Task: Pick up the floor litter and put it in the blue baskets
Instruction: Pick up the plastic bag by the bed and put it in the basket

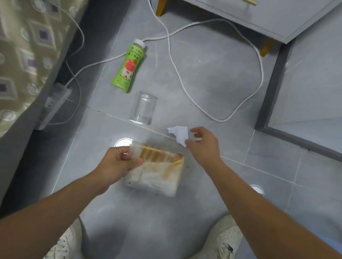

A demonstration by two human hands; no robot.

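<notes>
My left hand (120, 160) grips a clear plastic wrapper with orange stripes (156, 170) by its left edge, lifted just above the grey floor tiles. My right hand (203, 146) pinches a crumpled white paper scrap (178, 133) between thumb and fingers. A green apple-juice bottle (128, 66) lies on its side on the floor further ahead. A clear plastic cup (143, 107) lies just beyond the wrapper. No blue basket is in view.
A white cable (191, 93) loops across the floor toward a grey cabinet (234, 10) with yellow legs. A power strip (54, 104) leans against the bed frame at left. A grey door (321, 94) stands at right. My shoes (218, 247) are below.
</notes>
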